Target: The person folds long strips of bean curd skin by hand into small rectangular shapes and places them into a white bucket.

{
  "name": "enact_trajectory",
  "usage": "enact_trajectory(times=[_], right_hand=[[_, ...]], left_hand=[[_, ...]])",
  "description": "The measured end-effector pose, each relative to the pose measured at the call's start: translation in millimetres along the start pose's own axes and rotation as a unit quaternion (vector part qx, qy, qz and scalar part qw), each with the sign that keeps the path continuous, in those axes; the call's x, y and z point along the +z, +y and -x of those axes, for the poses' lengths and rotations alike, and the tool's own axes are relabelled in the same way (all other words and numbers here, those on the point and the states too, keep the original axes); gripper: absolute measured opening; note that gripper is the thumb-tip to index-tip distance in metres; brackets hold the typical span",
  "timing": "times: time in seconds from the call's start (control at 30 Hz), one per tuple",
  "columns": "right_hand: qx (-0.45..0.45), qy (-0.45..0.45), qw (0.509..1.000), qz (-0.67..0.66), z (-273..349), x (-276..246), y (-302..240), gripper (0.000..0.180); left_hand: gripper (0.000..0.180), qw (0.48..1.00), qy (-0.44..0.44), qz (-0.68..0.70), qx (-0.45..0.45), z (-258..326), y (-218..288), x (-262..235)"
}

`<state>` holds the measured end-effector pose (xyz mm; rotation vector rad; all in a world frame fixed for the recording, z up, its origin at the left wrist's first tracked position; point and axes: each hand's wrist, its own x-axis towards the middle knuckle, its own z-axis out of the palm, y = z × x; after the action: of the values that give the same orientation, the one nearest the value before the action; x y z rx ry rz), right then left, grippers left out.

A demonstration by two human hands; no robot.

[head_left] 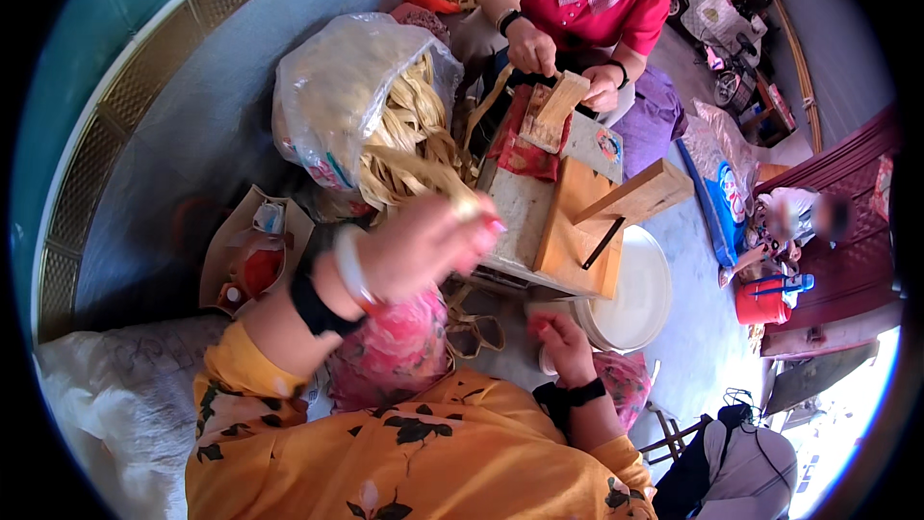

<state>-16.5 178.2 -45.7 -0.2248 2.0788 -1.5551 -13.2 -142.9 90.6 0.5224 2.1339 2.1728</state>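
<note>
My left hand [414, 248], smeared by motion, reaches across in front of the plastic bag. Its fingers appear closed on a pale flat strip [428, 171] trailing from the bundle of tan strips [409, 116] in the bag's mouth. Low over my lap, my right hand [566, 349] is closed, thumb and fingers together; whatever it may hold is too small to see. Ahead stands a low bench [520, 217] bearing a wooden board [558, 241] with an upright wooden block [640, 191] and a dark slim bar [603, 243].
Across the bench, a person in a red top [587, 0] works with both hands at another wooden block [558, 101]. A round white tub [640, 289] stands right of the bench. At the left are a paper bag [226, 255] and white sacks [106, 395].
</note>
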Motion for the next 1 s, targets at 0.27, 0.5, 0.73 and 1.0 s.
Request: enact_trajectory(times=[0.27,0.5,0.73,1.0], right_hand=[[-0.069,-0.176,0.926,-0.326,67,25,-97,0.108],[-0.062,-0.043,0.986,-0.150,100,11,-94,0.028],[0.030,-0.109,0.991,0.075,97,-38,-82,0.033],[-0.094,-0.016,0.976,-0.195,72,40,-100,0.039]], left_hand=[[0.016,0.969,-0.012,-0.140,0.205,26,-16,140],[0.018,0.810,0.225,0.536,-0.079,20,-49,100],[0.029,0.808,0.314,0.498,-0.006,23,-48,19],[0.023,0.990,-0.120,-0.054,-0.044,64,-89,137]])
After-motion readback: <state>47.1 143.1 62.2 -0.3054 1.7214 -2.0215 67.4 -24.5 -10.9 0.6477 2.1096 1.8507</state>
